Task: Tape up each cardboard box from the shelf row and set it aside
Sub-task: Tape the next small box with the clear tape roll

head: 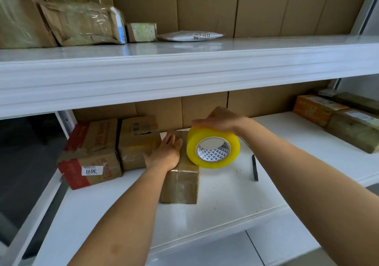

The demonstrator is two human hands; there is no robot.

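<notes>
Two hands on one box — taping under way

Our left hand [167, 153] presses flat-fingered on the cardboard box [181, 180] on the shelf [225, 194]; our right hand [220, 119] grips the yellow tape roll [213, 146] touching the box's right edge — long axis toward us.

Box [180, 180]: top face mostly covered by left hand [167, 153] and tape roll [213, 147]; far end not visible. Right hand [222, 119]: fingertips hidden behind roll. Tape end: cannot tell if stuck to box. Label [91, 170]: "3011" legible, small print beneath too small. Packages upper left [24, 21] and boxes at right [354, 128]: cut off by frame edge. Black item [255, 168]: too small to identify.
</notes>
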